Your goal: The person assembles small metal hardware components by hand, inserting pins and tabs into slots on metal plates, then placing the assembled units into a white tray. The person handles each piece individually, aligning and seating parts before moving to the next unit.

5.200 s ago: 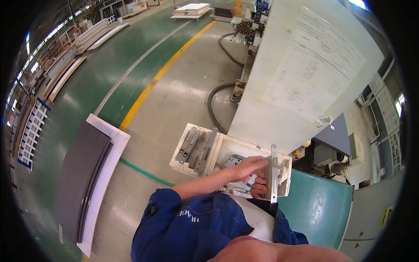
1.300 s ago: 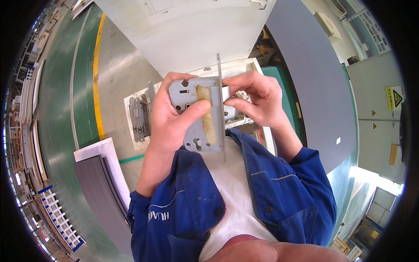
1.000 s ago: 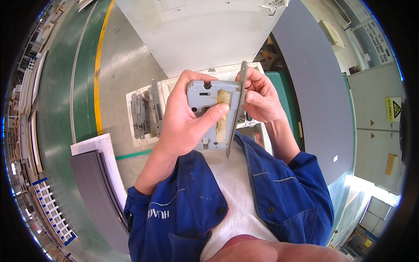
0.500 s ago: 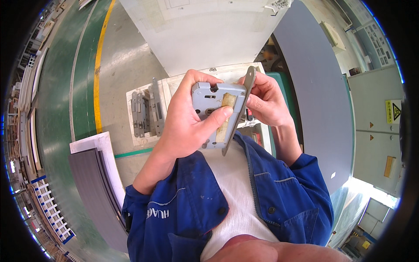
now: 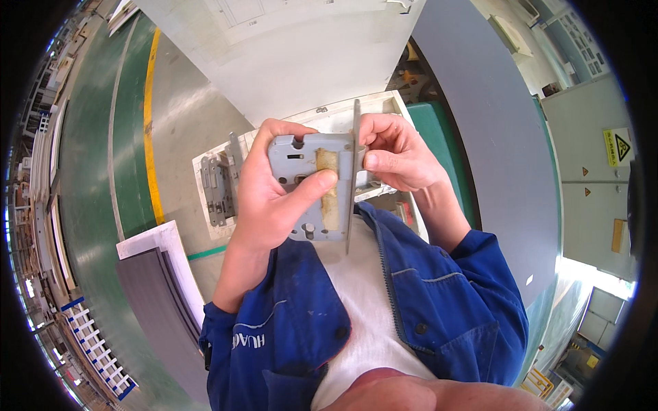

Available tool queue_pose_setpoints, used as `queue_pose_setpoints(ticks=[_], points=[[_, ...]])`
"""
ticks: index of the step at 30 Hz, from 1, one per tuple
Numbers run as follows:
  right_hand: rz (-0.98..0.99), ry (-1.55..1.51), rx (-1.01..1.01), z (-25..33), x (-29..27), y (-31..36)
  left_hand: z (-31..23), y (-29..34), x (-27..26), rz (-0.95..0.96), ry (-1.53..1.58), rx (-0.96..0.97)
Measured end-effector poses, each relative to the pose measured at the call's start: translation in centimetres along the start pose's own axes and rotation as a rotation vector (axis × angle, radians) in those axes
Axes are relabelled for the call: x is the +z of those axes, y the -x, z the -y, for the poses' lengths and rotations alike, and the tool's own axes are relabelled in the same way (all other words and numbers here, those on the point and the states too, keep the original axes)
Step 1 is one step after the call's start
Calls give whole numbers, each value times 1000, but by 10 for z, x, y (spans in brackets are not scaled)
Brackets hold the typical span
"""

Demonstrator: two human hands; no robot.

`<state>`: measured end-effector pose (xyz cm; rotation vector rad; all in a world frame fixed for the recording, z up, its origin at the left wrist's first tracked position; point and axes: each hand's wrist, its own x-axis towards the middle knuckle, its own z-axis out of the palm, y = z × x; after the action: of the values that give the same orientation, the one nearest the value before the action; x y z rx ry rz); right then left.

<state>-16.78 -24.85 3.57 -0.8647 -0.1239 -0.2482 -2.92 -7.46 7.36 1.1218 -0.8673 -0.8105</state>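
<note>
Lock case (image 5: 308,156) sits mid-frame, held above the white box (image 5: 397,101) and just in front of your chest. It looks like rigid sheet metal, so expect it to be stiff, moderately heavy for its size, and probably smooth on its bare faces. Your left hand (image 5: 264,188) is clamped on it, thumb pressed near the worn tape strip (image 5: 330,209); that broad body seems the surest hold. The long faceplate (image 5: 352,195) is thin and its edges may be sharp. Your right hand (image 5: 408,157) has its thumb and curled forefinger close together at the plate's outer side; you cannot tell whether they pinch anything. Metal fittings (image 5: 219,192) fill the box's left section. The white panel (image 5: 274,61) limits room toward the upper centre, the grey panel (image 5: 480,151) toward the right.
</note>
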Motion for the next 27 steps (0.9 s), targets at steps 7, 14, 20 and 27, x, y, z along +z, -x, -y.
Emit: queue_pose_setpoints(ticks=[7,14,20,27], points=[[-114,296,-6,5,6,1,-3,2,4,8,-101,0],[-100,226,12,4,3,4,-3,2,6,-6,-163,44],[-61,83,18,2,-4,5,-5,3,6,-18,-142,39],[4,-30,3,-2,-4,4,0,3,5,-21,-129,48]])
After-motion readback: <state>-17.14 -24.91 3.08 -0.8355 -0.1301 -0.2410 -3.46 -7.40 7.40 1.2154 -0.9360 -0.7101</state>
